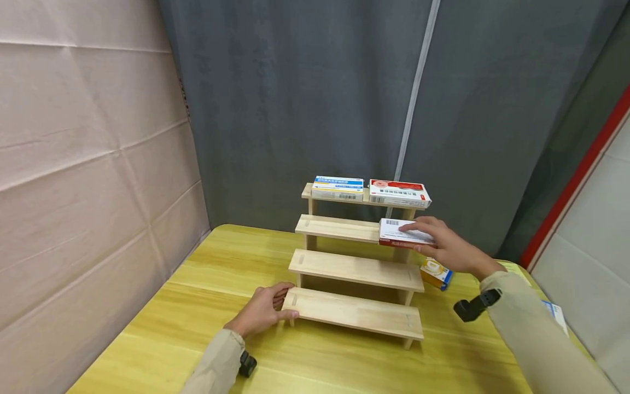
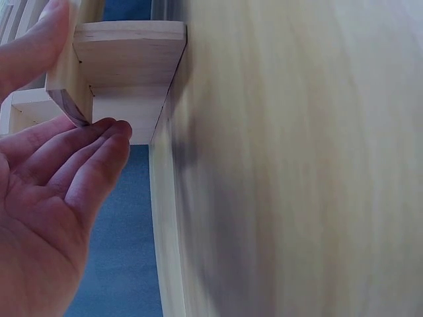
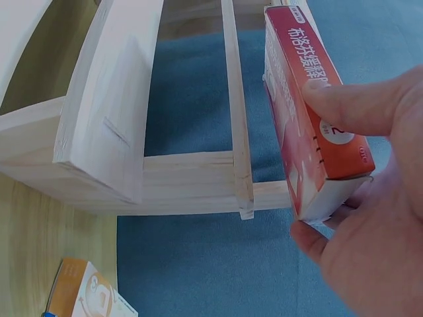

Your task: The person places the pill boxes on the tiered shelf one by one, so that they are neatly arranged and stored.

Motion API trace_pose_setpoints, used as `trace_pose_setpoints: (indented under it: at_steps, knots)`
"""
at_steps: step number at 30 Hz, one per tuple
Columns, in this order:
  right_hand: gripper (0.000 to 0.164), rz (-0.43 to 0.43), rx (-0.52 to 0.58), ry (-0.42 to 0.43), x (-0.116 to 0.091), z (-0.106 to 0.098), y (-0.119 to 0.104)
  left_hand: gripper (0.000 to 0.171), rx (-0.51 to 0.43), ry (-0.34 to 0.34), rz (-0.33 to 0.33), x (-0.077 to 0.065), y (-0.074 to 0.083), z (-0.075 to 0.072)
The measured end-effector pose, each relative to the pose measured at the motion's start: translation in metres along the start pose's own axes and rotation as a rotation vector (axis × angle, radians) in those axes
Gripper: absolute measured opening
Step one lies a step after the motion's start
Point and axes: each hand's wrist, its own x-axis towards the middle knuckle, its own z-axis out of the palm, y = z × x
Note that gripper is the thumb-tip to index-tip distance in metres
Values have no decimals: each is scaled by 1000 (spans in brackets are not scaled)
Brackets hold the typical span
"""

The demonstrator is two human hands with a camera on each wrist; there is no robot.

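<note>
My right hand (image 1: 451, 247) holds a red-and-white medicine box (image 1: 391, 232) at the right end of the second step from the top. In the right wrist view, the thumb lies on the red printed side of this medicine box (image 3: 291, 109), and other fingers are at its end and far side. The wooden four-step display stand (image 1: 344, 269) is on the table. My left hand (image 1: 260, 312) grips the left end of its lowest step, thumb at the front and fingers behind. In the left wrist view, the fingertips of the left hand (image 2: 56, 191) touch the wooden edge.
On the top step lie a blue-and-white medicine box (image 1: 337, 189) and a red-and-white one (image 1: 400, 193). An orange-and-white box (image 1: 436, 272) is on the yellow wood-grain table (image 1: 162, 328), right of the stand. Another box (image 1: 556, 314) is partly behind the right sleeve. A grey curtain (image 1: 295, 98) hangs behind.
</note>
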Motion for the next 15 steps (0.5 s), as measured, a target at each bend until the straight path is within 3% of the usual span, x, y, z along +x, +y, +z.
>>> trace_pose_setpoints:
  at_steps: [15]
  knots:
    - [42, -8, 40, 3, 17, 13, -6, 81, 6, -4, 7, 0, -2, 0]
